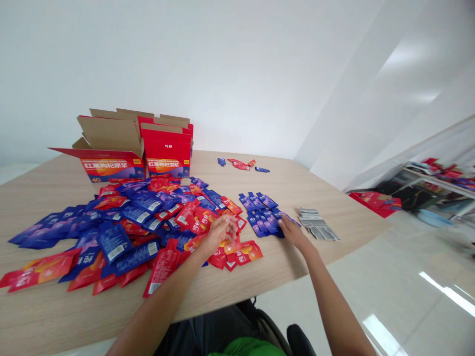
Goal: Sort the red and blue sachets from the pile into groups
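Two bare arms reach out over the wooden table [55, 316] from the near edge, both forearms angling up toward about one o'clock. The left hand [219, 233] is palm-down with its fingers curled loosely over a small stack of red sachets [241, 252]; the fingers press on the top of the stack, though I cannot tell whether they actually pinch a packet. The right hand [293, 231] lies flat and open, fingers stretched toward eleven o'clock, their tips touching the near edge of a neat cluster of blue sachets [261, 217].

The red stack sits directly under and just at five o'clock of the left hand, its packets fanned with their long axes running roughly three to nine o'clock. The blue cluster lies at eleven o'clock of the right hand, in overlapping rows, each packet's long axis pointing about eleven to five o'clock.

At nine o'clock of the left hand spreads a big loose heap of mixed red and blue sachets [122, 232], lying every which way. Beyond it, at eleven o'clock, stand two open red cartons [141, 153] with flaps up. At three o'clock of the right hand rests a pile of striped packets [317, 225], and a few stray sachets [241, 164] lie far off at twelve o'clock.
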Action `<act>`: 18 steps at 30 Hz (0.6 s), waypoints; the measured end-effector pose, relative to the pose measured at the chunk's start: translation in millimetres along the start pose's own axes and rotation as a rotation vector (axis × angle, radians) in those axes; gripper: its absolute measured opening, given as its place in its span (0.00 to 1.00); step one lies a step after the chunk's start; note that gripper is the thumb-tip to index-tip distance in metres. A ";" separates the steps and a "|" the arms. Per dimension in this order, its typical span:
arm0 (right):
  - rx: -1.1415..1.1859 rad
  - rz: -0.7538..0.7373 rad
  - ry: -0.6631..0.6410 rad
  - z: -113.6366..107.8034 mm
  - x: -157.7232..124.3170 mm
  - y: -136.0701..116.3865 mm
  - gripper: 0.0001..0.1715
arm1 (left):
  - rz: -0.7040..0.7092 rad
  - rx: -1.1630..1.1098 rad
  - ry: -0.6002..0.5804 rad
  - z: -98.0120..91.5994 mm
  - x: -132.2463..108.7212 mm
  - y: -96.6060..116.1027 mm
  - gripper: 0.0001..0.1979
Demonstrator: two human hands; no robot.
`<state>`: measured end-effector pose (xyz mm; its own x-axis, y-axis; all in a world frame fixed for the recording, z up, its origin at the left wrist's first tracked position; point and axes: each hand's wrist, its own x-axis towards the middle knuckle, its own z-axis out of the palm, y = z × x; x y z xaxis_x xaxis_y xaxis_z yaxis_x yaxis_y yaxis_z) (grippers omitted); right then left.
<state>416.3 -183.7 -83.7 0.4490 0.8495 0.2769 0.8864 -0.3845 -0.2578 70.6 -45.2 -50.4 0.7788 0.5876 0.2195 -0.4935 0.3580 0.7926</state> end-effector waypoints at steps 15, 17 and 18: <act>-0.105 -0.139 -0.042 2.4 -16.2 -18.5 0.36 | -0.013 -0.296 0.074 -1.5 2.5 14.0 0.26; -0.113 -0.164 -0.034 -1.1 -14.6 -27.6 0.34 | -0.020 -0.279 0.055 -1.0 2.3 13.5 0.27; -0.115 -0.186 -0.035 -1.6 -14.6 -33.3 0.33 | -0.023 -0.267 0.046 -0.7 2.2 13.2 0.27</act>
<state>380.4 -183.9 -77.7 0.2739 0.9209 0.2772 0.9616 -0.2566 -0.0977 65.5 -38.6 -39.8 0.7755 0.6072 0.1728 -0.5656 0.5467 0.6174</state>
